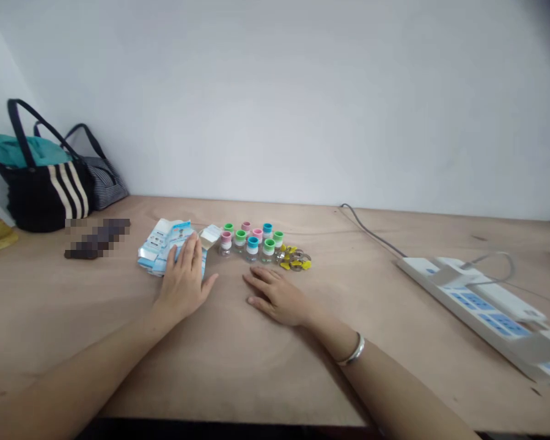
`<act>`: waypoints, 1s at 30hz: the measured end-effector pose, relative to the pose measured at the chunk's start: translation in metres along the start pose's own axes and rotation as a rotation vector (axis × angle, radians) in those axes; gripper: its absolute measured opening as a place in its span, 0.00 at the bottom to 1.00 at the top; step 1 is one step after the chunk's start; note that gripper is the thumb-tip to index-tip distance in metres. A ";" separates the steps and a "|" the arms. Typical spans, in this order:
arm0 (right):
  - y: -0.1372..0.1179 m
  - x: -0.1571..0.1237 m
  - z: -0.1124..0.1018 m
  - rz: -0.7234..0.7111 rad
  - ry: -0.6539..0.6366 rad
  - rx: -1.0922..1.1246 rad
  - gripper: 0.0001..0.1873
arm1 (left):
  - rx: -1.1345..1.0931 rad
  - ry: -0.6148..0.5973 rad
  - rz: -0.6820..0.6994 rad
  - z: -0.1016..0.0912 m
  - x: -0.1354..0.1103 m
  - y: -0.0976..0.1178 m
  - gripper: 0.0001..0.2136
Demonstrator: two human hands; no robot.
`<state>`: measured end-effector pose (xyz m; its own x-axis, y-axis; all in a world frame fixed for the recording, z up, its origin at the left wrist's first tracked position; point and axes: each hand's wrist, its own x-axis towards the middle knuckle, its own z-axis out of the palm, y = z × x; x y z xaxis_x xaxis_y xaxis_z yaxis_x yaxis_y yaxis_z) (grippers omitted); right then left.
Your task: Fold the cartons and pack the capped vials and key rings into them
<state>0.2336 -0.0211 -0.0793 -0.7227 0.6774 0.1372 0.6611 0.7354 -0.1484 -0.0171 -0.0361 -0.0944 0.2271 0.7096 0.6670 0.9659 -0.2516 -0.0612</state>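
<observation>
1. The wooden tabletop (211,379) carries everything below.
2. The light-blue packets (156,244) lie piled; a sideways push could slide them.
3. The left hand (182,278) rests over them, its fingers uncurled, gripping nothing; the right hand (284,299), equally loose, lies near the capped bottles (252,246).
4. These bottles stand crowded, so one careless touch could topple several.
5. Yellow-and-metal pieces (306,265) lie just beside; brushing could scatter them.

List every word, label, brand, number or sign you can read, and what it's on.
No text can be read.
Light-blue packets, partly under the left hand: print visible, too small and blurred to read.
White power strip: any markings are too blurred to read.
Small bottles: no lettering can be made out.
</observation>
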 end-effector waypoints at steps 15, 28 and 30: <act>0.003 0.000 0.005 0.024 0.219 0.155 0.39 | -0.184 0.498 -0.010 -0.013 0.003 0.001 0.42; 0.004 -0.002 -0.013 -0.019 0.506 0.009 0.45 | -1.253 -0.037 -0.257 0.005 -0.011 0.024 0.28; 0.004 -0.002 -0.014 -0.004 0.490 0.085 0.36 | -1.260 -0.116 -0.289 0.008 -0.012 0.023 0.24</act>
<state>0.2408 -0.0192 -0.0669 -0.5321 0.6178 0.5790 0.6252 0.7478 -0.2234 0.0033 -0.0451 -0.1100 0.1020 0.8786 0.4666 0.2151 -0.4775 0.8519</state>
